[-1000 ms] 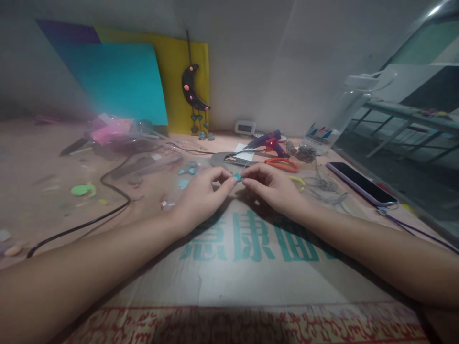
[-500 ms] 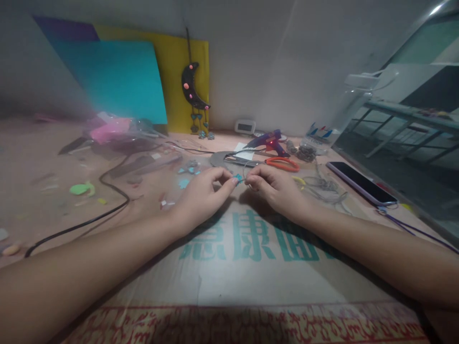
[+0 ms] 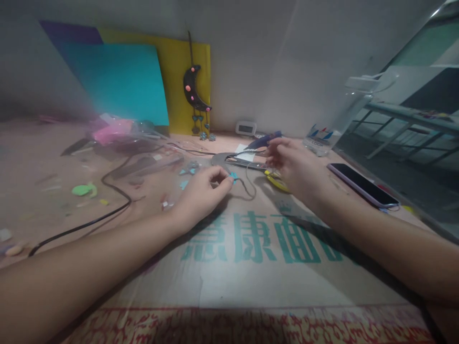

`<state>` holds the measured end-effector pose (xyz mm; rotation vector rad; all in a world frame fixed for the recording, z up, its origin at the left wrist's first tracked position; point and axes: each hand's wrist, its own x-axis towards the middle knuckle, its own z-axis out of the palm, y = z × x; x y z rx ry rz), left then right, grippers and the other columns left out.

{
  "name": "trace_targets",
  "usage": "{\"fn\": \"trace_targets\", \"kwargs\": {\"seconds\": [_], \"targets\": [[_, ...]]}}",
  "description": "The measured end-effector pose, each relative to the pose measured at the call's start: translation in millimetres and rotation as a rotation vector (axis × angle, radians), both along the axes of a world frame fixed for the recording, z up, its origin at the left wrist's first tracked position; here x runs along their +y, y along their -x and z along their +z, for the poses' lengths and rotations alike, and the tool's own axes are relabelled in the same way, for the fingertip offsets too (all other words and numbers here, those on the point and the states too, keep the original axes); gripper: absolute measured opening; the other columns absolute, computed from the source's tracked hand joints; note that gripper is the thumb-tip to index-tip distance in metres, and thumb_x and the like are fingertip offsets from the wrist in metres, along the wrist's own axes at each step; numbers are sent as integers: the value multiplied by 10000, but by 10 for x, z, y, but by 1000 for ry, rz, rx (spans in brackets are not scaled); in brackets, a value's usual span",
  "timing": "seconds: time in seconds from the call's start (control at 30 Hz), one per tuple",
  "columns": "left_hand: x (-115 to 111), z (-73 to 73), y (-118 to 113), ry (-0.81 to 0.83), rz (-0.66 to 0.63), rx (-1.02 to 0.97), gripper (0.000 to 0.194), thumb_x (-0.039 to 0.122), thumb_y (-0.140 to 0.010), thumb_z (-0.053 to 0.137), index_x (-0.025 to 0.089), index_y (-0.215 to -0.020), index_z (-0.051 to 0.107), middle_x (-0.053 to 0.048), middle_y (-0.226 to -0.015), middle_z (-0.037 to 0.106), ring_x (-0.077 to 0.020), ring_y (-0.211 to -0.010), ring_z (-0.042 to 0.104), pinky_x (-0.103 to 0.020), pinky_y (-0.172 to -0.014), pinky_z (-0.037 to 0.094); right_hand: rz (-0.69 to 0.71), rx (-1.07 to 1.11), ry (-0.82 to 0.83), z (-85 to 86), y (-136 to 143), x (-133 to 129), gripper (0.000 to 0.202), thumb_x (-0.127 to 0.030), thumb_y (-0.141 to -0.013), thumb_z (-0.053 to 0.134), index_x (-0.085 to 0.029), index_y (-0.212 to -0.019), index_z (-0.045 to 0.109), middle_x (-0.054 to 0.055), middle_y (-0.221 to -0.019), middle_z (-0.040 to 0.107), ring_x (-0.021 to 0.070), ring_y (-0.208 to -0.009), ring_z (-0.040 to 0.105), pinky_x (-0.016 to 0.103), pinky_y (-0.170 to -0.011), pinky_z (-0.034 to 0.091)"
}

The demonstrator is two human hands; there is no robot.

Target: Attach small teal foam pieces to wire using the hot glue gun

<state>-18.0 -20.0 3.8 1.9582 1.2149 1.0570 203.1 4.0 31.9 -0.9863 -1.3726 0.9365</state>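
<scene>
My left hand is closed in a pinch on a small turquoise piece. From that piece a thin grey cord loops over the cardboard to the right. My right hand is raised over the tools, its fingers bent and smeared by motion. It covers part of a purple glue gun, and whether it touches the gun I cannot tell. Below its fingers lies a yellow-handled tool. Grey blades run in under the same hand. More turquoise pieces lie behind my left hand.
A black cable winds across the left side near a green piece. At the right lies a phone. Against the wall stand coloured sheets, a dark moon ornament and a small white display.
My right hand has left the cord and moved up and right to the glue gun, now covering the orange handles. My left hand keeps its pinch; the cord's free part hangs loose.
</scene>
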Motion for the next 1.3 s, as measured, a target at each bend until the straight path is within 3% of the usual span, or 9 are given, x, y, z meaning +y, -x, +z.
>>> {"fn": "trace_targets", "kwargs": {"seconds": [0.07, 0.17, 0.37, 0.5, 0.83, 0.97, 1.17, 1.3], "targets": [[-3, 1, -2, -2, -1, -5, 199, 326, -875, 536, 183, -748, 591, 4, -778, 658, -165, -761, 597, -280, -725, 436, -102, -23, -77, 98, -105, 65, 133, -359, -867, 574, -232, -905, 572, -3, -754, 553, 134, -678, 550, 292, -676, 479], [-10, 11, -7, 5, 2, -2, 193, 324, -870, 540, 183, -751, 598, 1, -785, 659, -169, -768, 597, -282, -727, 435, -131, -94, -134, 228, -213, 105, 189, -416, -868, 625, -234, -887, 583, -20, -661, 520, 129, -608, 531, 302, -641, 482], [-13, 25, -10, 7, 6, 13, 198, 328, -867, 523, 187, -745, 591, -2, -781, 657, -171, -758, 589, -280, -712, 432, -82, -191, -101, 291, -51, -70, 103, -246, -812, 689, -207, -780, 599, 26, -748, 633, 151, -712, 627, 331, -696, 523], [-20, 30, -6, -9, 12, 24, 192, 323, -859, 522, 190, -746, 600, -12, -779, 662, -176, -748, 587, -283, -704, 437, 45, -241, -126, 234, 100, -232, 155, -129, -753, 682, -222, -819, 576, 0, -794, 639, 140, -731, 626, 330, -724, 539], [-28, 27, -2, -48, -15, 16, 188, 318, -867, 534, 187, -764, 621, -1, -765, 666, -169, -740, 594, -268, -692, 446, 359, -91, 10, 172, 155, -408, 102, -235, -821, 707, -193, -872, 629, -34, -717, 611, 95, -638, 594, 268, -666, 502], [-48, 52, -6, -31, -25, 9, 176, 288, -865, 527, 183, -754, 615, -4, -770, 669, -169, -756, 599, -264, -710, 457, 418, -43, 76, 157, 158, -425, 85, -234, -830, 715, -201, -898, 677, -39, -679, 611, 88, -626, 594, 252, -660, 499], [-44, 50, -11, -30, -43, -2, 167, 278, -852, 526, 183, -751, 619, -1, -756, 664, -165, -737, 598, -255, -678, 454, 466, 1, 77, 195, 185, -485, 219, -157, -795, 724, -230, -995, 671, -5, -897, 643, 118, -784, 639, 305, -794, 537], [-32, 30, -6, -27, -32, 10, 174, 297, -854, 523, 182, -758, 611, -7, -770, 661, -170, -759, 598, -267, -700, 452, 498, -5, 49, 234, 182, -524, 263, -101, -801, 693, -241, -1018, 644, -8, -890, 605, 116, -833, 609, 277, -807, 519]]}}
